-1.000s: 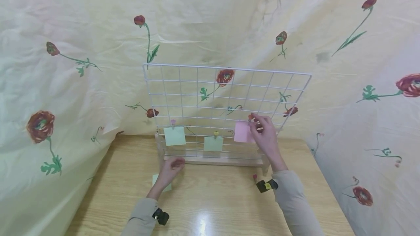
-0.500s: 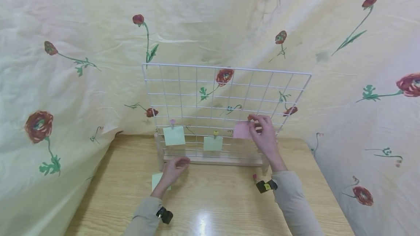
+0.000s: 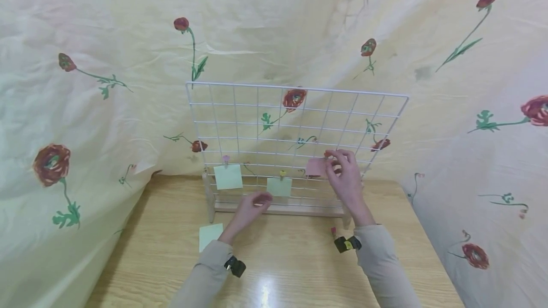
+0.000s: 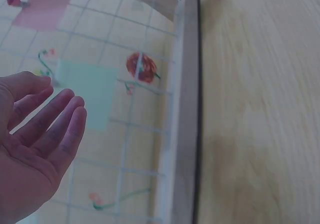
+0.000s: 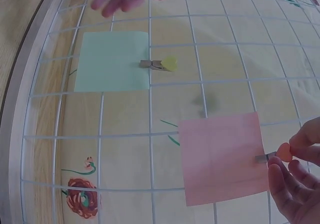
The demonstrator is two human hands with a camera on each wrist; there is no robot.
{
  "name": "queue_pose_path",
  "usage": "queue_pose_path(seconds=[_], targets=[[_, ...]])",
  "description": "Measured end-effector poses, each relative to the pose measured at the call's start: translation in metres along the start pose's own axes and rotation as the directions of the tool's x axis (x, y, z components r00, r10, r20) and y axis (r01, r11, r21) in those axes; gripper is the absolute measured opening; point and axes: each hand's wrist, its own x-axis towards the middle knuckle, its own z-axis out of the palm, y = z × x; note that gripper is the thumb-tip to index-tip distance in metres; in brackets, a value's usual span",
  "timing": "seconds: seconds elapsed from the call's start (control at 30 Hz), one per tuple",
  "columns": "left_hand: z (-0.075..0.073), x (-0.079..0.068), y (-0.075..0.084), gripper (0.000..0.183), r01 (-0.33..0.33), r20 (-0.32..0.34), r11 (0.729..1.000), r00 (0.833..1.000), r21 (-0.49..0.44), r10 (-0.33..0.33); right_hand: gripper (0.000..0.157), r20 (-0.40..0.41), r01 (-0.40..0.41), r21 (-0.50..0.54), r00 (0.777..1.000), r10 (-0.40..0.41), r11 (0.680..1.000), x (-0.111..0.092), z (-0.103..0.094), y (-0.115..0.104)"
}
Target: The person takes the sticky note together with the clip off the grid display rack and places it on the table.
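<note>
My right hand (image 3: 347,177) pinches a small clothespin with an orange heart (image 5: 284,152) at the top edge of a pink paper square (image 5: 222,159). The paper lies against the white wire grid (image 3: 247,124). My left hand (image 3: 250,207) has loosely bent fingers and holds nothing; it is in front of the grid's lower part, just below a pale green paper (image 3: 279,187). That paper hangs from a clothespin with a yellow heart (image 5: 169,63). Further left, another pale green paper (image 3: 228,177) hangs from a clothespin with a purple top (image 3: 226,159).
The grid stands in a wooden base (image 3: 291,209) on the wooden table (image 3: 291,270). A loose pale green paper (image 3: 210,235) lies at the left, and a pink-topped clothespin (image 3: 333,232) lies near the right wrist. A flowered cloth (image 3: 128,122) hangs behind.
My left hand has moved right and slightly up, away from the loose paper to below the middle one. The lower edge of the pink paper has risen; my right hand stays at its clothespin.
</note>
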Motion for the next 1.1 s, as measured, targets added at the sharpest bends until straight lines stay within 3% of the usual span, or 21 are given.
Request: queue_pose_path(seconds=[0.33,0.6,0.87,1.1], targets=[[0.014,0.031,0.032,0.026,0.003,0.031,1.0,1.0,0.009,-0.004,0.031,-0.009,0.013,0.001,1.0,-0.013,1.0,0.002,0.0,0.0],[0.027,0.053,0.048,0.026,-0.046,0.013,0.999,0.999,0.023,0.046,0.036,-0.036,0.007,-0.012,0.999,-0.007,1.0,0.004,0.001,0.004],[0.036,0.07,0.058,0.029,-0.037,-0.016,0.999,0.999,-0.022,0.037,0.031,-0.029,-0.035,0.022,0.999,0.036,0.999,0.007,0.0,0.004],[0.046,0.082,0.065,0.033,-0.074,-0.053,0.995,0.996,-0.074,0.07,0.029,-0.032,-0.042,0.036,0.999,0.043,0.998,0.008,0.0,0.006]])
